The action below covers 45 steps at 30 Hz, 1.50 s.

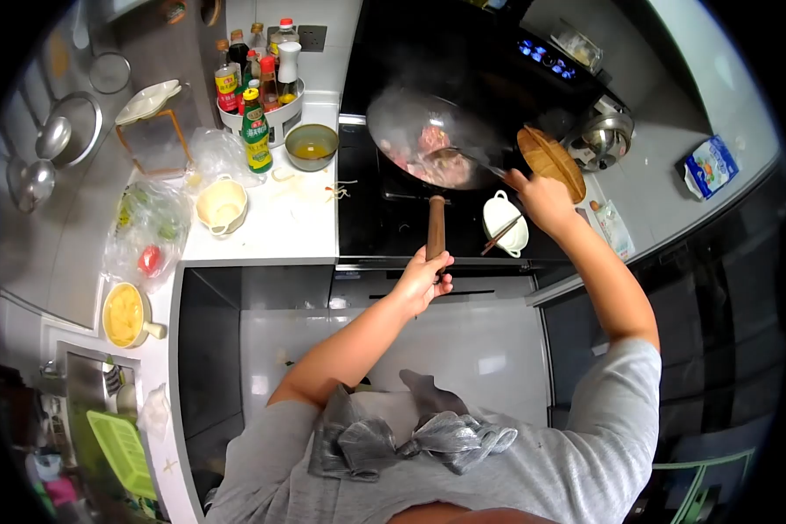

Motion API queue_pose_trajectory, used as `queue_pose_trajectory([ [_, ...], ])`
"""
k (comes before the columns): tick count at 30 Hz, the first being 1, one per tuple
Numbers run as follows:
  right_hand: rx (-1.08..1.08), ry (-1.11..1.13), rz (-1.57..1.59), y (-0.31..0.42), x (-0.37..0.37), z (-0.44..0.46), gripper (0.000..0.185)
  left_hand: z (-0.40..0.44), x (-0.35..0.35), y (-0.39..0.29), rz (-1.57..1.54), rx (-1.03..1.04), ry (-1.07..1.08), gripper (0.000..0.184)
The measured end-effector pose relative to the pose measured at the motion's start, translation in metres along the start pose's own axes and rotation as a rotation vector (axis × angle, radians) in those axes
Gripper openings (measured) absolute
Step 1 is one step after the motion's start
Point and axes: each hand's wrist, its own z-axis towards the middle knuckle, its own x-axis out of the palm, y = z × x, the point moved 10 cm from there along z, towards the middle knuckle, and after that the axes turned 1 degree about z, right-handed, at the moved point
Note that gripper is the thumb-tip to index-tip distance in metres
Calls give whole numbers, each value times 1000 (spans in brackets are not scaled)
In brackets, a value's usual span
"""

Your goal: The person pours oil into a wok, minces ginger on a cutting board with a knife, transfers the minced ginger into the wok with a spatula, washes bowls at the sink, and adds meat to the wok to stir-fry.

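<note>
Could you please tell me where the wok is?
In the head view, the wok is above centre on the black stove, its wooden handle in the left hand, white dish to its lower right.

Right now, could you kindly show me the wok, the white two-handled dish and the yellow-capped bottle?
Wok [396,117], head view: bare inner wall.
White two-handled dish [499,212], head view: bare inside.
Yellow-capped bottle [256,134], head view: front label.

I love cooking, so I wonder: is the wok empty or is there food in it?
Not empty: pinkish pieces, apparently meat, lie in the wok, whose handle the left hand holds.
</note>
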Motion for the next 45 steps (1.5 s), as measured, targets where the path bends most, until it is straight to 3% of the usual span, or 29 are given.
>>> queue_pose_trajectory([
  [4,-20,107,4,13,-66,-26,18,-1,-2,-3,-26,-6,-8,27],
  [7,-8,132,-73,27,0,10,14,-2,-2,0,-8,-17,-17,27],
  [11,204,119,106,-9,59,54,15,-4,-3,-3,19,22,-15,28],
  [13,373,232,256,-56,44,50,36,-6,-3,-6,-2,3,-21,30],
  [15,316,286,211,-97,35,46,45,-6,-3,-7,-2,8,-17,32],
  [18,621,558,439,-122,62,29,43,-2,-4,-6,2,22,-8,35],
  [22,513,535,783,-99,171,76,33,-8,-3,-10,36,17,-12,41],
  [23,588,596,953,-77,177,74,30,-7,-4,-10,42,15,-16,42],
  [26,370,432,748,-65,155,81,38,-4,-7,-7,39,19,-20,42],
  [27,71,127,530,-70,146,91,37,-5,-7,-4,37,9,-21,42],
  [29,58,93,283,-72,91,69,37,-4,-6,-5,53,16,-31,42],
  [33,51,155,187,-103,52,58,39,-2,-6,-4,38,35,-17,41],
  [35,119,561,178,-118,86,53,45,-2,-7,-7,31,39,-19,42],
  [36,219,711,363,-116,87,44,45,-3,-9,-8,28,32,-31,43],
  [37,211,708,361,-104,82,48,45,-5,-10,-10,23,25,-43,44],
  [39,314,758,777,-72,82,52,35,-5,-11,-12,20,32,-43,44],
  [42,419,696,1062,-41,137,82,31,-5,-12,-11,22,34,-46,45],
  [43,632,627,1296,-25,152,80,25,-5,-12,-11,29,35,-48,46],
  [45,681,716,1671,19,175,81,18,-6,-14,-10,28,35,-46,46],
])
